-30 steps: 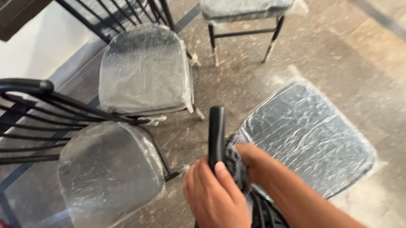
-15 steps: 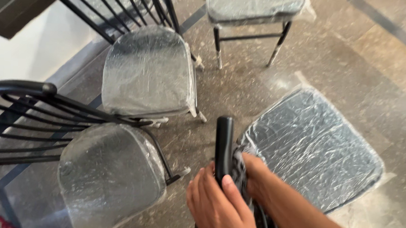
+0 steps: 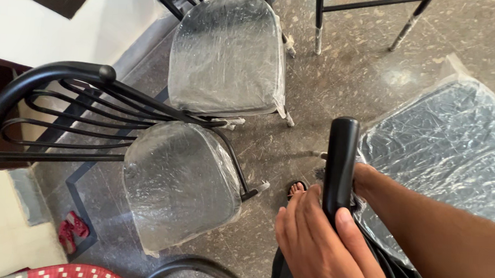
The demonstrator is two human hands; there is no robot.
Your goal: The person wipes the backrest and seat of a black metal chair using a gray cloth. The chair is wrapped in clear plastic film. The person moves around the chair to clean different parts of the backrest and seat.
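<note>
Black chair-frame tube (image 3: 341,159) gripped by left hand (image 3: 324,249), fingers wrapped; right hand (image 3: 364,177) behind tube, fingers hidden.

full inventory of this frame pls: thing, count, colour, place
Black metal chairs with plastic-wrapped seats: two complete, left and upper centre.
Black metal chair top rail: one, centre, held.
Plastic-wrapped dark seat cushion: one, right.
Metal chair legs: one set, top edge.
Speckled stone floor: grey-brown.
Red sandals: one pair, lower left.
Red woven item: one, bottom edge.
Sandalled foot: one, centre.
Left hand: grips rail.
Right hand: behind rail, mostly hidden.
</note>
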